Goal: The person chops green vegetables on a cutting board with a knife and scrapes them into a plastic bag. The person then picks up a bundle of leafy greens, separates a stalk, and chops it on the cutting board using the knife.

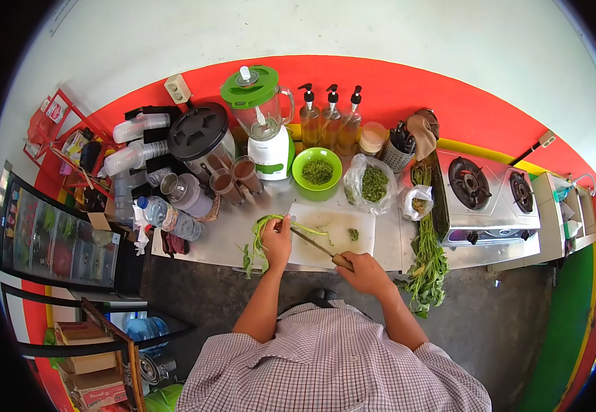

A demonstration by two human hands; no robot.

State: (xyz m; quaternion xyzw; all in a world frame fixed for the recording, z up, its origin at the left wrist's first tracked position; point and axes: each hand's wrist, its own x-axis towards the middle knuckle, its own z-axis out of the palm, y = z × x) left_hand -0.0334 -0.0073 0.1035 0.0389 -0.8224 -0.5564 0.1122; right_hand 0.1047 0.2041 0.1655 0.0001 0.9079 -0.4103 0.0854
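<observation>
My left hand (276, 243) is closed around a bunch of long green stalks (265, 222), whose leafy ends hang past the counter's front edge. In my right hand (369, 274) is the wooden handle of a knife (313, 244); its blade points up and left toward the stalks and my left fingers. Beneath both lies a white cutting board (360, 232), with a small heap of chopped greens (353, 235) on its right part. Behind the board stand a green bowl (319, 192) of chopped greens and a clear plastic bag (374, 185) holding more. Whether the blade touches the stalks I cannot tell.
A blender (270, 147) and several pump bottles (330, 122) line the wall. Cups, a steel canister (203, 141) and a water bottle (171, 218) crowd the left. On the right, leafy stalks (427, 268) overhang the edge beside a gas stove (488, 199).
</observation>
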